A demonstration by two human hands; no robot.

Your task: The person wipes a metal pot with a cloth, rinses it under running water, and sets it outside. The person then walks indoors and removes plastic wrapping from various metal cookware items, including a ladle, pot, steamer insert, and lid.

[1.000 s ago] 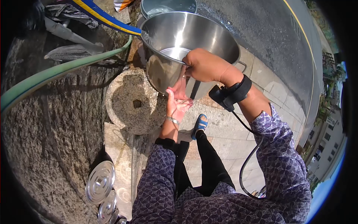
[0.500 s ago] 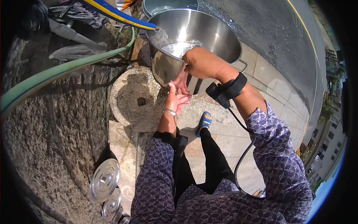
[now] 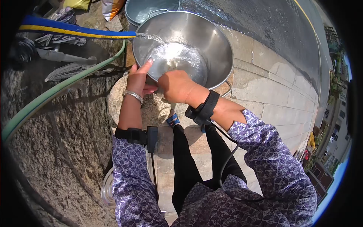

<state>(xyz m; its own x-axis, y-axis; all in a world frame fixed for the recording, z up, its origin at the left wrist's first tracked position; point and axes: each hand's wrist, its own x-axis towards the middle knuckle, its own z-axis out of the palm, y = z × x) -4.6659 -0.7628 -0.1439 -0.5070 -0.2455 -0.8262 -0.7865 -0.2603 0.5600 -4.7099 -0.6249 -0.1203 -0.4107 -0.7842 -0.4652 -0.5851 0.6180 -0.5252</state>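
Two Hands at the Rim of a Steel Pot While Water Ran In

The steel pot (image 3: 220,49) was in front of both hands, tilted so that its mouth faced the person, and its near rim lay beside the fingers. It was above the far edge of a round stone (image 3: 118,99); whether it rested there, I could not tell.

The pot was made of smooth, shiny metal, wide and round, with a loop handle (image 3: 227,90) on its right side. The stone had a rough, speckled surface. From a blue and yellow hose (image 3: 81,33), clear water (image 3: 150,37) ran over the left side of the rim and shone on the bottom.

The right hand (image 3: 178,86) was closed like a fist at the near rim, with its fingers curled around the edge. The left hand (image 3: 138,80) was at the rim's left part: its thumb was stretched upward, well apart from the fingers, which were bent outside the wall and partly hidden. How firmly this hand held, I could not tell.
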